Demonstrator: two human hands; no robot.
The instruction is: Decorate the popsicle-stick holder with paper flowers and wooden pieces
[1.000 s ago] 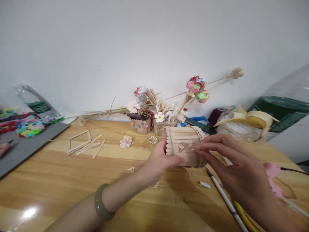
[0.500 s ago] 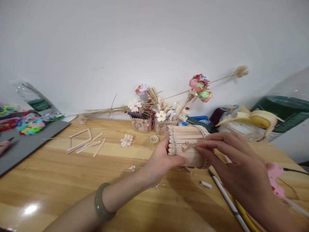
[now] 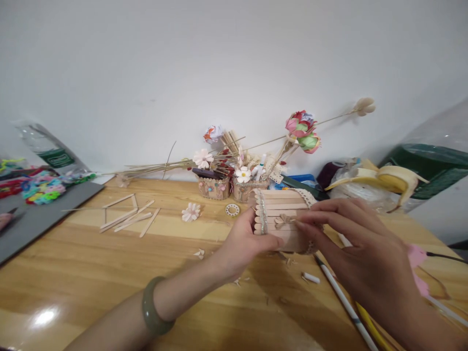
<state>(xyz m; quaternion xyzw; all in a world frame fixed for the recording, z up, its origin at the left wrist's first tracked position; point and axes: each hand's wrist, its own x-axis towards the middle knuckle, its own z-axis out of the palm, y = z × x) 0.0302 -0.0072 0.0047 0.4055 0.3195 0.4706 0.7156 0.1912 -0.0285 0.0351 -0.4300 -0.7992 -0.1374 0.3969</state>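
Note:
A round pot made of craft sticks (image 3: 281, 209), trimmed with lace and a glittery band, lies on its side above the wooden table (image 3: 109, 273). My left hand (image 3: 244, 241) grips its left end, thumb under the sticks. My right hand (image 3: 351, 248) has its fingers closed round the pot's right part, with fingertips pressed beside a small beige bow (image 3: 282, 221) on the pot's side. A green bangle (image 3: 153, 307) sits on my left wrist.
Two small decorated pots with paper flowers (image 3: 234, 183) stand at the back by the wall. Loose craft sticks (image 3: 127, 217), a paper flower (image 3: 191, 212) and a ring (image 3: 231, 210) lie left of centre. A white pen (image 3: 340, 295) lies right; a grey board (image 3: 36, 214) is at far left.
Both hands stay on the stick pot. The bow has shifted slightly on the pot's side, and the view has drifted a little.

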